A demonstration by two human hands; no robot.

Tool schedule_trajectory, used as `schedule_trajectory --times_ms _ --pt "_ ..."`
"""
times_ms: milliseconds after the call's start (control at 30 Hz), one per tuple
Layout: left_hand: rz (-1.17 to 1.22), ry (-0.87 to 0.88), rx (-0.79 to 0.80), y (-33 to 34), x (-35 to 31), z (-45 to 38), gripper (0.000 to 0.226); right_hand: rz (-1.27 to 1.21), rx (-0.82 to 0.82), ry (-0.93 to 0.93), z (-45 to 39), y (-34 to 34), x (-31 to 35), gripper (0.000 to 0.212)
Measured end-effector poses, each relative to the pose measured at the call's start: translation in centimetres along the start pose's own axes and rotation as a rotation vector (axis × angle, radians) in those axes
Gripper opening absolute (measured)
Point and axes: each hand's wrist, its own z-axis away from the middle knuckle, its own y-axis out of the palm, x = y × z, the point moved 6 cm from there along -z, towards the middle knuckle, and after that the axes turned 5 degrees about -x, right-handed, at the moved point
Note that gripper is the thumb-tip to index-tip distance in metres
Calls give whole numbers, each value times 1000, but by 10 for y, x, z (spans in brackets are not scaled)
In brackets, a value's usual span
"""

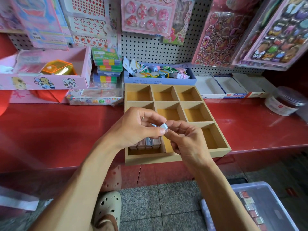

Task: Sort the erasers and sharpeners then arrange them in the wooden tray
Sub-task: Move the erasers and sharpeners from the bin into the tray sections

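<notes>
Wooden tray (173,158) with nine compartments sits on the red shelf (250,124), its near-left compartment holding a row of small pastel pieces (146,144), perhaps sharpeners. Above its middle, the left hand (136,127) and right hand (186,140) meet, both pinching one small light-blue piece (164,126) between thumb and fingertips.
</notes>
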Motion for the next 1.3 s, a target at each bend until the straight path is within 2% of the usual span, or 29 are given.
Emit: schedule_trajectory --times_ms 67,167,267,333,433,533,700,867,1133,1233,1300 --pt "-22 -17 -18 -2 -1 0 27 59 -1 -10 -1 0 -1 10" --pt "-125 -42 -117 -17 3 0 34 182 -95 8 -4 -9 -5 7" --pt "-423 -65 -267 -46 15 1 37 -33 -152 200 -5 -17 -15 19" --pt "-518 -65 -296 -58 21 3 36 -205 -140 286 -5 -18 -18 32" --pt "-600 -53 -283 -61 24 5 36 -199 -116 258 -5 -19 -15 40" --pt "-680 -61 -250 -57 25 5 40 -236 -139 244 -1 -19 -13 32" --pt "-685 -52 -236 -53 26 2 42 -276 -190 250 2 -22 -14 15" --pt "-729 -32 -221 -48 23 2 38 -182 -159 271 6 -20 -12 14" --pt "-757 35 -226 -44 25 -3 51 -149 -114 223 8 -15 -12 12" --pt "-650 101 -250 -34 11 -1 50 -61 -130 219 7 -18 -13 12" --pt "-546 146 -210 -19 0 1 47 -11 -139 202 5 -19 -12 12"
